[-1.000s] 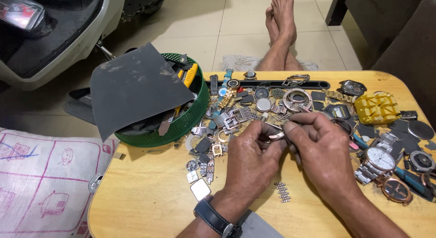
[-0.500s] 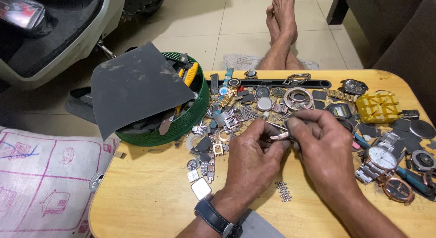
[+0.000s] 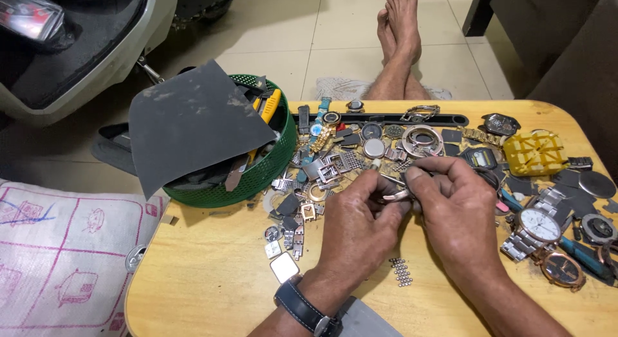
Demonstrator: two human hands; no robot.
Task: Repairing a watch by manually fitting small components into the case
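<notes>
The left hand (image 3: 360,227) and the right hand (image 3: 460,218) are meeting over the middle of a wooden table (image 3: 212,279), both pinching a small metal watch part (image 3: 396,195) between their fingertips. The left fingers are curling closed around the part and a thin tool with a pale tip (image 3: 375,164), while the right thumb and forefinger are gripping the part's right end. A dark wristwatch (image 3: 302,308) is sitting on the left wrist. Just near of the hands, a short piece of metal band (image 3: 402,271) is lying on the table. To the far left, a green basket (image 3: 261,173) is holding tools under a dark grey sheet (image 3: 190,121). To the right, a silver watch with a white face (image 3: 537,224) is resting among scattered watch pieces, with a yellow plastic holder (image 3: 534,151) farther back.
</notes>
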